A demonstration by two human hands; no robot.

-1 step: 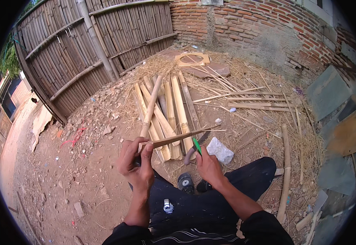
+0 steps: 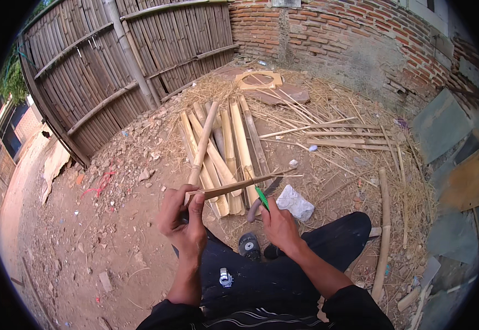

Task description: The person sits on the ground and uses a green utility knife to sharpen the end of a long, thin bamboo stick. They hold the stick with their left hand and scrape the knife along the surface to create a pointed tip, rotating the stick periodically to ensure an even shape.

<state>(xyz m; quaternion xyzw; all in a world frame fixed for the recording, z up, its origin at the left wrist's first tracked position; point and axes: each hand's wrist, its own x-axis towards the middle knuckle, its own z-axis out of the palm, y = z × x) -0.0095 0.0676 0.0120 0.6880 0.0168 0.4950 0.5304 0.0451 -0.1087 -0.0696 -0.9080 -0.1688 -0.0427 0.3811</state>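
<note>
Watching from my remote station, I can read no lettering, label, number or sign on the brick wall (image 2: 333, 41), the bamboo fence (image 2: 107, 71) or the green tool (image 2: 262, 198).

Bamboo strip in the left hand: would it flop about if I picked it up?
Probably not: the strip sticks out nearly straight from the left hand, so it seems stiff. It's likely light, being slim. It thins toward the far end, so it might snap there.
</note>
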